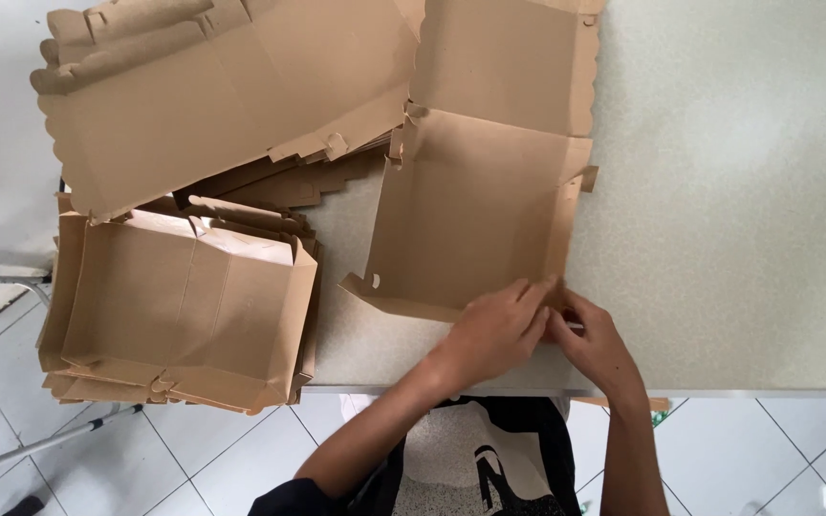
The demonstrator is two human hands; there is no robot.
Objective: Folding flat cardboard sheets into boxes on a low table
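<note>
Left hand (496, 330) and right hand (593, 339), lower centre: both pinching near corner of flat cardboard box blank (475, 220) on speckled table (738, 210). Folded box stack (179, 306) left.

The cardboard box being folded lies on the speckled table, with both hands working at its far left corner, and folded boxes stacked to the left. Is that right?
Not quite. In the head view, both hands work at the near right corner of the cardboard box, not the far left. It does lie on the speckled table, with folded boxes stacked left.
</note>
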